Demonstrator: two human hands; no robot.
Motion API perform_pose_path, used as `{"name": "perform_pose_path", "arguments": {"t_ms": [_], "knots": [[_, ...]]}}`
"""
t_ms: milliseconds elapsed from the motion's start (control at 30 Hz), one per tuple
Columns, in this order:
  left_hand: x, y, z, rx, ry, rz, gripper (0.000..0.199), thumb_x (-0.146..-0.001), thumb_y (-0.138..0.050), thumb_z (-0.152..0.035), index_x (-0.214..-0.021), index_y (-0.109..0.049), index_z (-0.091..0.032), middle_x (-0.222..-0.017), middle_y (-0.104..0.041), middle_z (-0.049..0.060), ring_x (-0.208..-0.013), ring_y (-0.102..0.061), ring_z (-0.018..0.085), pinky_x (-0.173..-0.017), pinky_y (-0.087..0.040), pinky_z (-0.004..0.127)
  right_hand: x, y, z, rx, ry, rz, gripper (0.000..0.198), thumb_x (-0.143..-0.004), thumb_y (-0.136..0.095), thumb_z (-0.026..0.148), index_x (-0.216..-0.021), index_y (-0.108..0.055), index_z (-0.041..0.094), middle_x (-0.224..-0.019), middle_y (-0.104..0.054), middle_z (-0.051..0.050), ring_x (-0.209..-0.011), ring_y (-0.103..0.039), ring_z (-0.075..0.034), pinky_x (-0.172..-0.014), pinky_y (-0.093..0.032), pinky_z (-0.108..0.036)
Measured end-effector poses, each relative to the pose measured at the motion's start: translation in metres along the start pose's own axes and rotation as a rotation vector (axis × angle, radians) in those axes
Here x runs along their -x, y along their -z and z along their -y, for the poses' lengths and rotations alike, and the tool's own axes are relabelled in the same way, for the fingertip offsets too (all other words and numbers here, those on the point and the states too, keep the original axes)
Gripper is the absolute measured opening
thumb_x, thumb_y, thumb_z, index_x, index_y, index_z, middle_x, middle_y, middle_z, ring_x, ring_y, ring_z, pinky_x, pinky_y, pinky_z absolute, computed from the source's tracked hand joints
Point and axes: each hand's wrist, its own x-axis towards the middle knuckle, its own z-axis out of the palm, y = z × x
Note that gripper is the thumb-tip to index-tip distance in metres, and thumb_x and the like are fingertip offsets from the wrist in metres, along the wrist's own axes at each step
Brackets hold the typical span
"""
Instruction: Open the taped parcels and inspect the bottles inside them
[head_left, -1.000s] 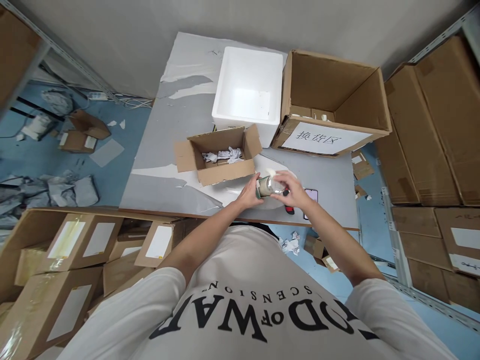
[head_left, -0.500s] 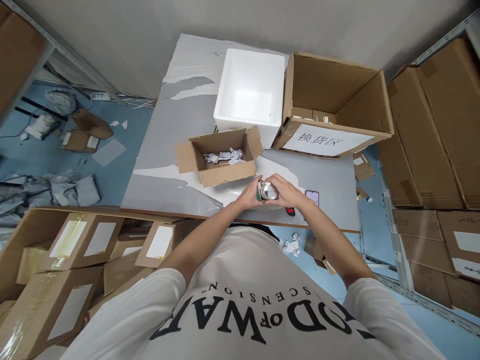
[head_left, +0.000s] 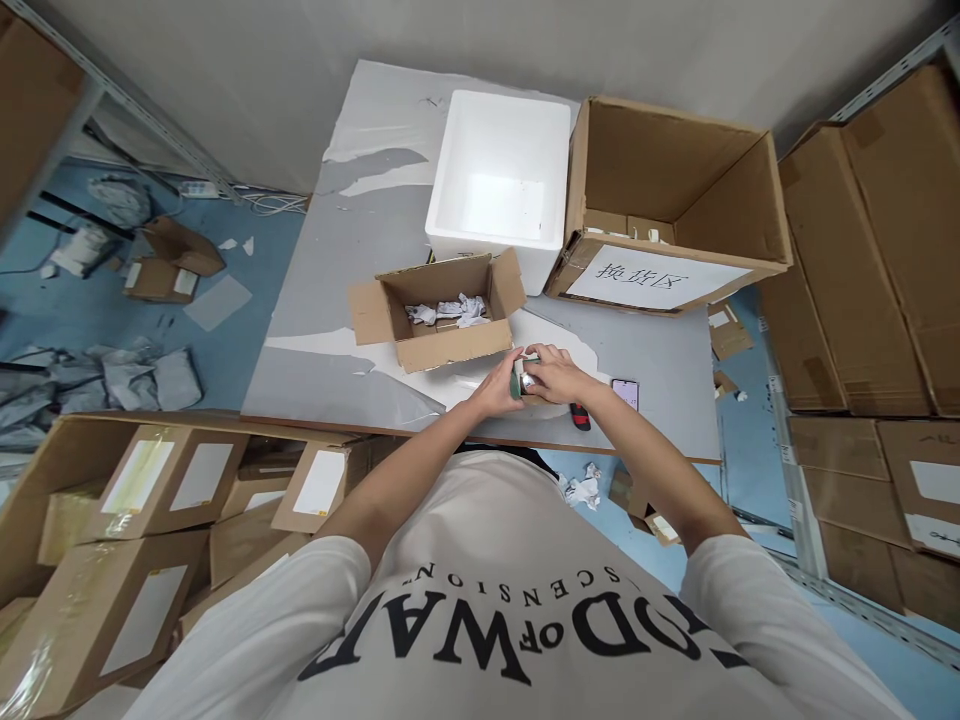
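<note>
In front of my body, at the near side of the table, my left hand is closed around a small green box with a pale inside edge. My right hand reaches over the box's opening, its fingers curled on a shiny silver rounded object. Only a little of that object shows between the fingers, and its lower part is hidden. Just beyond both hands stands an open cardboard box with crumpled white paper inside.
A white foam box and a large carton with a handwritten sign stand at the back. To my right lie a phone and a red-and-black tool. Packed cartons fill a big box at lower left; more cartons line the right.
My right hand has moved left over the small green box, and its fingers now cover most of the silver object. Less of that object shows than before. My left hand has barely shifted.
</note>
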Motion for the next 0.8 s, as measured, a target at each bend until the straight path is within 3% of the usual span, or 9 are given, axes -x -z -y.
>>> {"name": "perform_pose_path", "arguments": {"t_ms": [133, 233, 433, 600, 800], "knots": [[0.004, -0.003, 0.004, -0.006, -0.032, -0.054, 0.099, -0.057, -0.073, -0.018, -0.14, -0.019, -0.016, -0.141, -0.039, 0.02, -0.129, -0.045, 0.033, -0.104, -0.04, 0.047, -0.002, -0.016, -0.007, -0.174, -0.087, -0.101, 0.034, -0.079, -0.066, 0.041, -0.108, -0.066, 0.024, -0.13, -0.043, -0.013, -0.118, -0.042, -0.034, -0.094, -0.039, -0.052], [0.006, -0.004, 0.006, -0.018, -0.037, -0.064, 0.089, -0.06, -0.071, -0.018, -0.135, -0.023, -0.018, -0.139, -0.042, 0.019, -0.128, -0.047, 0.032, -0.102, -0.042, 0.046, 0.004, -0.024, -0.013, -0.403, -0.065, -0.257, 0.043, -0.079, -0.066, 0.047, -0.117, -0.064, 0.025, -0.124, -0.047, -0.011, -0.118, -0.047, -0.03, -0.1, -0.04, -0.048], [0.008, -0.003, 0.007, -0.081, -0.072, -0.068, 0.08, -0.065, -0.068, -0.021, -0.132, -0.024, -0.017, -0.144, -0.037, 0.021, -0.133, -0.042, 0.031, -0.106, -0.039, 0.047, 0.045, -0.037, -0.013, -0.708, -0.133, -0.538, 0.044, -0.09, -0.048, 0.051, -0.128, -0.054, 0.03, -0.128, -0.05, -0.009, -0.122, -0.049, -0.024, -0.099, -0.045, -0.044], [0.009, 0.0, 0.005, -0.157, -0.096, -0.013, 0.059, -0.067, -0.068, -0.022, -0.117, -0.038, -0.018, -0.143, -0.041, 0.02, -0.131, -0.045, 0.031, -0.103, -0.041, 0.046, 0.06, -0.059, -0.003, -0.637, -0.173, -0.595, 0.052, -0.08, -0.063, 0.052, -0.125, -0.051, 0.029, -0.135, -0.047, -0.012, -0.126, -0.046, -0.028, -0.1, -0.045, -0.049], [0.004, 0.005, 0.003, -0.182, -0.134, 0.022, 0.048, -0.066, -0.067, -0.022, -0.109, -0.045, -0.02, -0.141, -0.045, 0.017, -0.133, -0.043, 0.031, -0.102, -0.042, 0.045, 0.031, -0.059, -0.007, -0.511, -0.086, -0.604, 0.033, -0.09, -0.051, 0.04, -0.119, -0.053, 0.024, -0.137, -0.047, -0.013, -0.128, -0.045, -0.026, -0.102, -0.043, -0.049]]}}
